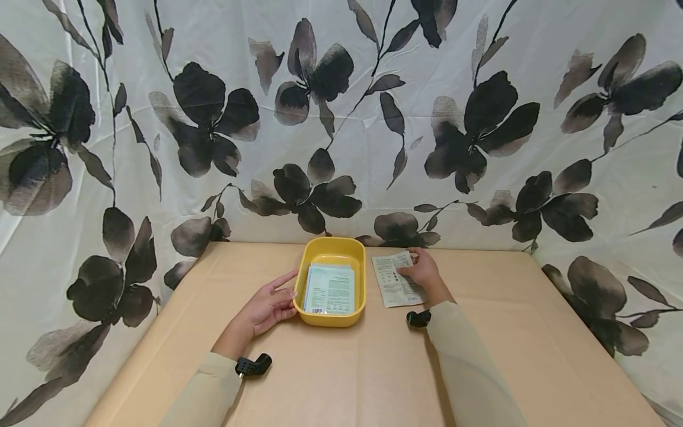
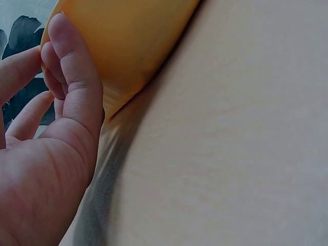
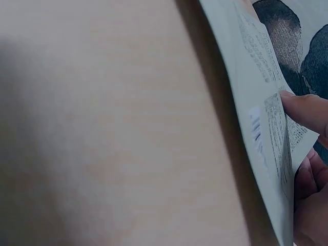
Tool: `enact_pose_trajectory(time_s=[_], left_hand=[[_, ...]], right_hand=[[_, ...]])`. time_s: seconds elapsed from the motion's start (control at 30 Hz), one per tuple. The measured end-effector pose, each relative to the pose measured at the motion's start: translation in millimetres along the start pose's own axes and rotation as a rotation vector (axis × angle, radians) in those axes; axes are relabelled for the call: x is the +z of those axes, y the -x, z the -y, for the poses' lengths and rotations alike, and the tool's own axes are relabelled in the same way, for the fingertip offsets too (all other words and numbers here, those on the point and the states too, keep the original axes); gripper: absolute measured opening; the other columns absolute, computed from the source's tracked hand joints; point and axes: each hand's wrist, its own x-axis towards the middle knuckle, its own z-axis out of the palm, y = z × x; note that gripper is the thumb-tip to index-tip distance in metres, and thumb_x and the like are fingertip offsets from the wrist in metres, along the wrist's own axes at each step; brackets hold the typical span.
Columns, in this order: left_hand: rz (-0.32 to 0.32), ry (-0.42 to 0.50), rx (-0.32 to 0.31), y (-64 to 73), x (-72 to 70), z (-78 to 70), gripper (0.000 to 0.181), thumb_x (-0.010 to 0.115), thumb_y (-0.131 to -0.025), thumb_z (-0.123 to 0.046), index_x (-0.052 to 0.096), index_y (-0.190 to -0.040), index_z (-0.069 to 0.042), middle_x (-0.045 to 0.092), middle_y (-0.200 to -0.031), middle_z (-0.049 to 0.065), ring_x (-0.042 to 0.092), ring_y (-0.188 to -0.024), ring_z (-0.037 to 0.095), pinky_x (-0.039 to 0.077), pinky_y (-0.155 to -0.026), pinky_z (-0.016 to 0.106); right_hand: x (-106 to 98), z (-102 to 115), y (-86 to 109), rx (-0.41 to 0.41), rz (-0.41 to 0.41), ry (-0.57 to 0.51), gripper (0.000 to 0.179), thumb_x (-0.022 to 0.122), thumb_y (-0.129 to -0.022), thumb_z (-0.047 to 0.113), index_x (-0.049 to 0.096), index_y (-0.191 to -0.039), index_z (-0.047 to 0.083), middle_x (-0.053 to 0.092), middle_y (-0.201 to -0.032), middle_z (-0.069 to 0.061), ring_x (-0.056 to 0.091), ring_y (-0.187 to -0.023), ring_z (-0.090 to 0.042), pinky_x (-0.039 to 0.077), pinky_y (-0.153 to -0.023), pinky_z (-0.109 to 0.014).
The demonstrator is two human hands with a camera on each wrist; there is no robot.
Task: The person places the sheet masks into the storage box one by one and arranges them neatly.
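Note:
A yellow plastic tub [image 1: 329, 321] stands on the table in the head view, with light-blue printed flat packets [image 1: 329, 289] stacked inside. My left hand [image 1: 269, 305] is at the tub's left side, fingers loosely extended and touching its rim. The left wrist view shows these fingers [image 2: 77, 77] against the tub's yellow wall [image 2: 123, 46]. To the right of the tub, my right hand [image 1: 423, 273] pinches a pale printed flat packet [image 1: 392, 281] by its right side. In the right wrist view, the thumb [image 3: 307, 113] presses on the packet's printed face, other fingers partly behind it.
A tan-covered table [image 1: 352, 373] extends around the tub. Behind it and at both sides hangs a white curtain [image 1: 373, 136] with dark flower prints. Each wrist carries a black camera band [image 1: 254, 365].

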Motion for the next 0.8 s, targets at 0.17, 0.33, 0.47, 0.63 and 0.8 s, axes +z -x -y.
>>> enact_pose_trajectory(time_s=[0.17,0.33,0.47,0.63,0.8], left_hand=[[0.003,-0.014,0.008,0.6,-0.3,-0.3,0.069,0.063,-0.101,-0.010,0.033,-0.161,-0.028,0.066,-0.117,0.008,0.067,-0.083,0.012,0.062,-0.079,0.027],[0.011,-0.019,0.004,0.8,-1.2,0.9,0.070,0.063,-0.101,-0.011,0.032,-0.162,-0.027,0.066,-0.119,0.008,0.067,-0.084,0.012,0.062,-0.079,0.027],[0.009,-0.023,0.001,1.0,-1.8,1.7,0.070,0.062,-0.102,-0.010,0.031,-0.162,-0.027,0.066,-0.121,0.009,0.067,-0.084,0.012,0.062,-0.079,0.027],[0.000,-0.016,-0.002,1.5,-0.1,0.9,0.069,0.062,-0.102,-0.008,0.033,-0.161,-0.028,0.066,-0.119,0.010,0.067,-0.083,0.013,0.062,-0.078,0.027],[0.002,-0.013,-0.007,1.9,0.9,-0.1,0.070,0.062,-0.101,-0.008,0.033,-0.161,-0.027,0.065,-0.120,0.010,0.067,-0.083,0.013,0.062,-0.079,0.027]], right_hand=[[-0.5,-2.1,-0.1,-0.017,-0.009,-0.011,0.075,0.083,-0.085,0.012,0.044,-0.149,0.004,0.061,-0.121,-0.022,0.063,-0.094,-0.028,0.050,-0.074,-0.029],[-1.2,-4.4,1.3,-0.027,-0.018,-0.034,0.077,0.082,-0.085,0.011,0.042,-0.149,0.001,0.062,-0.121,-0.025,0.066,-0.091,-0.027,0.052,-0.070,-0.027],[-1.7,-4.5,3.9,-0.019,-0.008,-0.056,0.078,0.082,-0.086,0.010,0.040,-0.150,-0.001,0.062,-0.123,-0.026,0.068,-0.092,-0.028,0.055,-0.071,-0.027],[-3.8,-5.4,6.8,-0.024,-0.005,-0.075,0.079,0.082,-0.086,0.009,0.039,-0.152,-0.001,0.063,-0.124,-0.027,0.070,-0.092,-0.028,0.056,-0.070,-0.027],[-7.7,-5.1,11.2,-0.033,-0.001,-0.081,0.076,0.081,-0.087,0.008,0.040,-0.150,0.000,0.062,-0.118,-0.024,0.068,-0.091,-0.026,0.055,-0.068,-0.024]])
